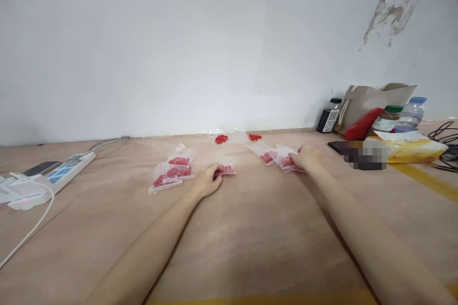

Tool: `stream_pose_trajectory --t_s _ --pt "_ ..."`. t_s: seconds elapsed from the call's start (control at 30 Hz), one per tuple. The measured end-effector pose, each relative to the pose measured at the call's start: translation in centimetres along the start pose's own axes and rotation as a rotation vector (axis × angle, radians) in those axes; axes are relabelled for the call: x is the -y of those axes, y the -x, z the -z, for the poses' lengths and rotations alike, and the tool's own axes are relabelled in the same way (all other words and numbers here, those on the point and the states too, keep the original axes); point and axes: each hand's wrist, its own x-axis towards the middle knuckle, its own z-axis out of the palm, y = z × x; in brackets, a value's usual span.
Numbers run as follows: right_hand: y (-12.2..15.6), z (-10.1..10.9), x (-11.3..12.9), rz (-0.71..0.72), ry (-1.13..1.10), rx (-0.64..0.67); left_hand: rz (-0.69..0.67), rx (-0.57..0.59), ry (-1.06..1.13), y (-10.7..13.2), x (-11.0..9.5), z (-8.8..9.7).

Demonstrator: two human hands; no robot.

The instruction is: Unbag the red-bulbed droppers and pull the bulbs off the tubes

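Observation:
My left hand (208, 179) rests on the paper-covered table with its fingers curled on a small clear bag of red pieces (226, 168). My right hand (307, 156) lies further right, its fingers closed on another clear bag of red pieces (286, 162) at the edge of a small heap of such bags (266, 155). Left of my left hand lie several filled bags (173, 170). Loose red pieces (221, 138) and a second cluster of red pieces (255, 137) lie near the wall.
A white power strip (53, 179) with a cable and a phone (41, 167) sit at the left. At the right stand a dark bottle (329, 116), a paper bag (372, 102), a jar (388, 119), a water bottle (411, 113), a tissue pack (411, 148) and black cables (445, 145).

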Motion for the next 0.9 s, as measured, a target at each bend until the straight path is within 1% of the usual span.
stream_pose_trajectory --t_s 0.03,0.07,0.1,0.13,0.17,0.23,0.27,0.3,0.4,0.53,0.67,0.77,0.9 --pt "0.5 0.2 0.6 0.016 0.049 -0.053 -0.026 0.016 0.016 -0.3 -0.5 -0.5" --pt "1.1 0.3 1.6 0.066 0.063 -0.097 -0.052 0.03 0.032 -0.5 -1.0 -0.9" --pt "1.8 0.4 2.7 0.177 0.022 -0.1 -0.077 0.041 0.046 -0.7 -1.4 -1.2" --pt "2.6 0.4 3.9 0.332 -0.066 -0.066 -0.099 0.049 0.058 -0.9 -1.7 -1.5" --pt "3.4 0.3 5.1 0.489 -0.165 0.017 -0.116 0.053 0.067 -1.0 -1.9 -1.6" --pt "5.2 -0.2 7.3 0.74 -0.292 0.146 -0.139 0.051 0.083 -1.0 -2.2 -1.7" --pt "6.0 -0.6 8.1 0.824 -0.314 0.174 -0.146 0.041 0.092 -0.9 -2.3 -1.7" --pt "6.8 -1.1 8.7 0.874 -0.32 0.178 -0.15 0.029 0.098 -0.7 -2.3 -1.6" --pt "8.5 -2.4 9.4 0.93 -0.295 0.17 -0.144 -0.004 0.085 -0.3 -2.2 -1.4" --pt "9.4 -3.3 9.1 0.936 -0.258 0.189 -0.117 0.005 0.041 0.1 -2.1 -1.1" --pt "9.3 -3.2 8.5 0.916 -0.252 0.183 -0.091 0.04 0.003 0.3 -2.0 -0.6" --pt "9.0 -3.0 8.1 0.9 -0.241 0.2 -0.097 0.057 -0.014 0.5 -2.2 -0.5" --pt "8.9 -2.7 7.9 0.882 -0.232 0.209 -0.124 0.027 0.019 0.6 -2.8 -0.6"
